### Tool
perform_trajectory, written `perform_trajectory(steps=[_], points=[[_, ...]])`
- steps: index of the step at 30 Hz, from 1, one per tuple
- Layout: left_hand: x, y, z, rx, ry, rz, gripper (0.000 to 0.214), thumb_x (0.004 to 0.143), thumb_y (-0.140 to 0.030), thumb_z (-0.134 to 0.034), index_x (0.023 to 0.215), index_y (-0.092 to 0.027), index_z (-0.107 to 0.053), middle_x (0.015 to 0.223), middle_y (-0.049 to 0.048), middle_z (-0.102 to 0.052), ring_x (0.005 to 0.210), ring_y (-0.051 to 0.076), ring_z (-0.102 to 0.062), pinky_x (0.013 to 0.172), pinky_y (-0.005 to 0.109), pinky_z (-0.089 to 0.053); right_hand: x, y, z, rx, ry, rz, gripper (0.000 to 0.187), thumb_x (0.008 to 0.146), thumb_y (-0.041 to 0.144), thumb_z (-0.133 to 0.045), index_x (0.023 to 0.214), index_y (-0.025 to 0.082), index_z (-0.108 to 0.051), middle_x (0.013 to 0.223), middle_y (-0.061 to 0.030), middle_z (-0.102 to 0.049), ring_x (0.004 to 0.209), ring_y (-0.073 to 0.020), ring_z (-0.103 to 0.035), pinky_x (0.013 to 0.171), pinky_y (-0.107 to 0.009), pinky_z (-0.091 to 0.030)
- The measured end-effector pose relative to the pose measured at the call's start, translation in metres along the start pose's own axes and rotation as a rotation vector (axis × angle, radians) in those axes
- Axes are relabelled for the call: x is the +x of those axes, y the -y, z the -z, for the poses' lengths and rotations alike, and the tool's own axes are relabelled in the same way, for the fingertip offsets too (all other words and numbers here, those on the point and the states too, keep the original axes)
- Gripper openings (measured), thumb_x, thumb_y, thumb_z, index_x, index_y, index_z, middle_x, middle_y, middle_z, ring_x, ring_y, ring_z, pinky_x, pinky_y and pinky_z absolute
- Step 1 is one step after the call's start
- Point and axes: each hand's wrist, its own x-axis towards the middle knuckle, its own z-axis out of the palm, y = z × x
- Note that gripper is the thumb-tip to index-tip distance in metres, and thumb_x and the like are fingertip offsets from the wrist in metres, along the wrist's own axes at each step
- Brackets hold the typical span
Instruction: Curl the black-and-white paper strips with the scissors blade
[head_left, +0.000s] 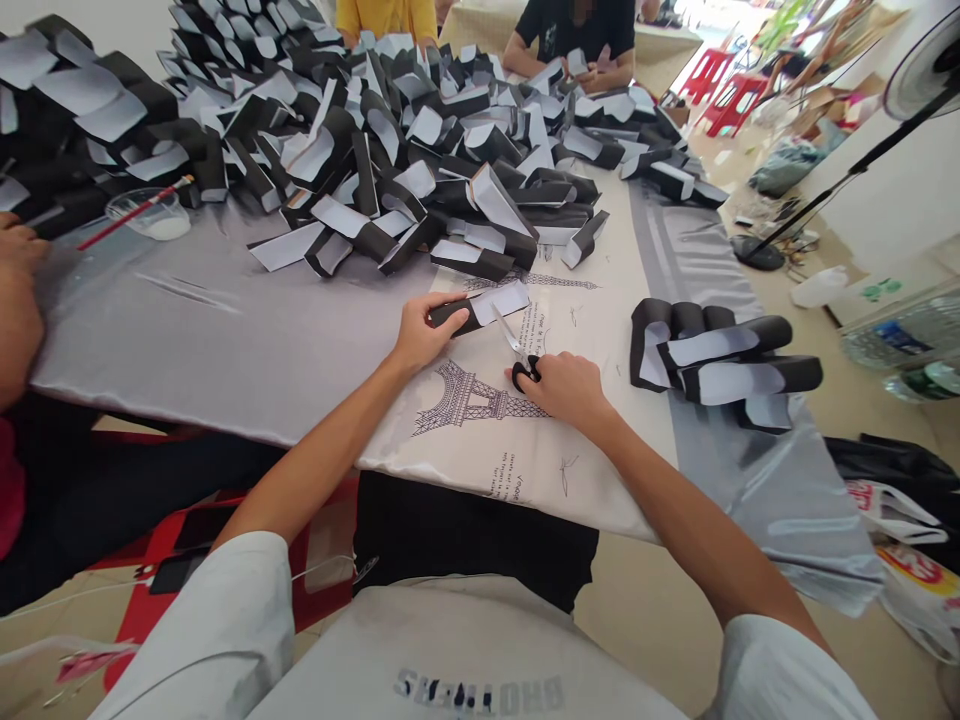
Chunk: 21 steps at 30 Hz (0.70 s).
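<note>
Left hand (424, 335): curled and pinching a black-and-white folded strip (469, 312) between thumb and fingers, held just above the table;
Right hand (562, 390): fingers pressed together around the black loops of a pair of scissors (514, 340), blades pointing up toward the strip and just beside it;
Under the hands: a cream printed sheet (480, 455) bearing an Eiffel Tower drawing (457, 400) and lines of script, lying on a grey satin table cover (172, 340);
Right of the hands: a small heap of folded black-and-white strips (712, 355), on the grey cover, apart from the sheet;
Left along the table: a clear plastic cup (146, 215) holding white paste, with a red-handled brush (135, 212) lying in it and tilted over the rim;
Beyond the hands: a large pile of similar folded strips (390, 150), spread across the table's far half;
Table's left edge: a co-worker's hand (19, 240) resting on the grey cover;
Far side: a co-worker in a black shirt (574, 25), hands among the strips, beside another in a yellow shirt (386, 15);
Floor, right: a clear plastic bin (900, 335) with bottles inside, plastic bags (892, 510), a standing fan (926, 70), red stools (709, 75).
</note>
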Motion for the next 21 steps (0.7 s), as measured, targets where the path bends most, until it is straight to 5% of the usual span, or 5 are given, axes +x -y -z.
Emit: perform_trajectory(steps=[14,21], points=[[0.0011,-0.0049,0.0024,-0.004,0.011,-0.008,0.037,0.094,-0.051,-0.083,0.121,-0.026,-0.088,0.121,0.0086,-0.087,0.111,0.031,-0.081,0.102,0.05,-0.063,-0.0012,-0.001,0.0002,0.01,-0.017,0.011,0.068,0.109,0.074,-0.044,0.09,0.02,-0.08,0.087,-0.0134,-0.077,0.081,-0.0272,-0.073,0.065,-0.034,-0.035],[0.0005,-0.0043,0.0017,-0.036,-0.004,0.016,0.04,0.093,-0.054,-0.085,0.121,-0.025,-0.088,0.122,0.0097,-0.086,0.102,0.028,-0.081,0.088,0.044,-0.068,0.0005,-0.0016,0.001,0.006,-0.002,0.007,0.067,0.112,0.07,-0.042,0.091,0.019,-0.081,0.09,-0.0141,-0.077,0.081,-0.0269,-0.072,0.065,-0.035,-0.036]])
